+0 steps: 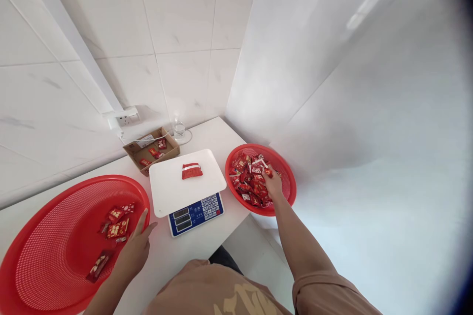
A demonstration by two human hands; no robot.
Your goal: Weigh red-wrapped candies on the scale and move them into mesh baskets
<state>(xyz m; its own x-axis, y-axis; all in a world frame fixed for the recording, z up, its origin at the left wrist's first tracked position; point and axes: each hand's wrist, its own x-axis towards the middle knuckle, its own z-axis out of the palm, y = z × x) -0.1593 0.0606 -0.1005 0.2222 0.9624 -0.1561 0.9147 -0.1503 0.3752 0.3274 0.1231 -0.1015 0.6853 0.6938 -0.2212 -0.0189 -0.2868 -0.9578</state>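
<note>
My right hand [274, 185] is over the right-hand red basket [290, 177], its fingers closed on a small red packet [268, 173]. Many red and white packets [248, 177] fill that basket. My left hand [137, 246] is at the near rim of the larger red basket [44, 236], index finger and thumb apart, with nothing seen in it. Several red packets lie inside there, among them a dark red one [99, 265]. Between the baskets stands a digital scale [195, 214], and one red packet with a white band [192, 171] rests on its white pan [168, 189].
Behind the scale is an open cardboard box [170, 147] with several red packets in it. A clear cup [179, 129] stands beside it, near a white cable. A wall socket [127, 118] is at the back left. White walls enclose the table [207, 130] behind and right.
</note>
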